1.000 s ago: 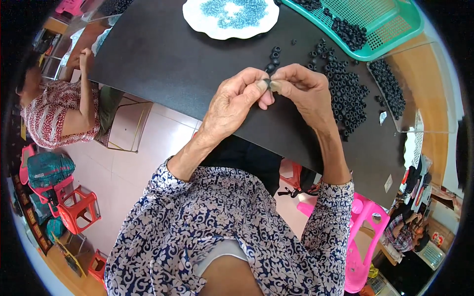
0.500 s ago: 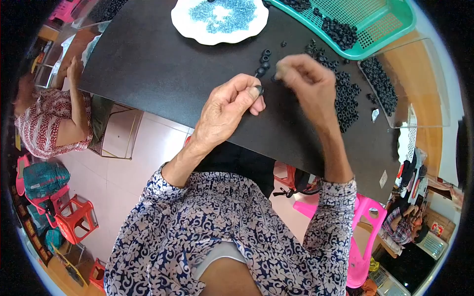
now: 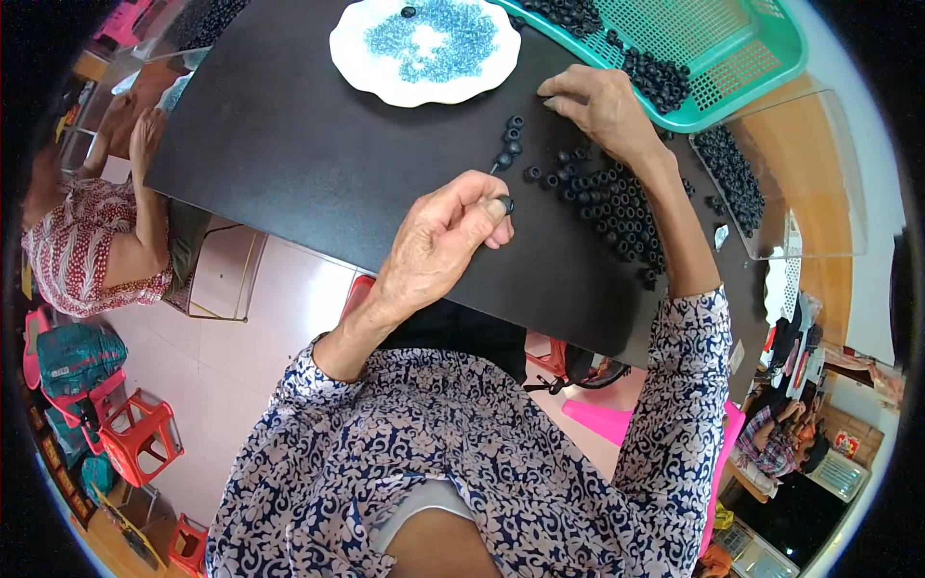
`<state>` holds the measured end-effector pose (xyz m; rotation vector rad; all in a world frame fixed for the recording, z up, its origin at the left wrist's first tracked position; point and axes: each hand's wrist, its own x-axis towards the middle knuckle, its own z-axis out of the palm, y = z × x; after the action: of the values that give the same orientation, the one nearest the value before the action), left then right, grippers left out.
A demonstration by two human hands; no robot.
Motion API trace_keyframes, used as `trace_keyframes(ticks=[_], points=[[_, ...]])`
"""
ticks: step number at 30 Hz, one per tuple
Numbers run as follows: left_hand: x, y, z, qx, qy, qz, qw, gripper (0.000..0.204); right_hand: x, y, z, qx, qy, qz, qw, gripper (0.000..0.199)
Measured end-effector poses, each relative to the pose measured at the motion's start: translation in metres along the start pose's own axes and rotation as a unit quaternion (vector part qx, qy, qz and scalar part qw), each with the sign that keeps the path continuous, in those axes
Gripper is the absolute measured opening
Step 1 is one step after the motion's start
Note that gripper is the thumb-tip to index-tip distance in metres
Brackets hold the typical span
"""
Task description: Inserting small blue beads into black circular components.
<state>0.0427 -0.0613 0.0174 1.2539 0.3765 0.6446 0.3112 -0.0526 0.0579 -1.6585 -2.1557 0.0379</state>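
My left hand [image 3: 448, 226], above the table's near edge, is closed with thumb and forefinger on a black bead [image 3: 507, 204]. Just beyond its knuckles lies a short row of black beads [image 3: 512, 144], and a thin line runs from that row toward the hand. Farther right, my right hand [image 3: 609, 111] reaches to the table between the white plate and the bead pile. Its thumb and forefinger tips are drawn together; anything between them is hidden. Loose black beads [image 3: 612, 207] are spread below my right wrist, partly covered by the forearm.
A scalloped white plate [image 3: 424, 94] holds small clear-blue beads and one dark bead. A green plastic basket [image 3: 795, 63] with black beads stands at the far right, next to a clear bin [image 3: 809, 183] of black beads. At left sits another person [image 3: 106, 231].
My right hand has moved away from the row of beads, farther out toward the plate and basket. The left hand keeps its grip. The view has shifted slightly.
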Motion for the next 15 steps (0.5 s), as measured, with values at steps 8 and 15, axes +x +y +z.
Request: trace_keyframes(ticks=[8,15], points=[[-0.006,-0.002,-0.001,-0.004,0.002,0.013,1.000,0.019,-0.011,-0.031,0.001,0.040,0.025,0.093,0.995,0.014],[-0.006,0.002,0.001,0.006,0.006,-0.001,1.000,0.019,-0.021,-0.025,-0.004,0.066,0.086,0.106,0.988,0.018]])
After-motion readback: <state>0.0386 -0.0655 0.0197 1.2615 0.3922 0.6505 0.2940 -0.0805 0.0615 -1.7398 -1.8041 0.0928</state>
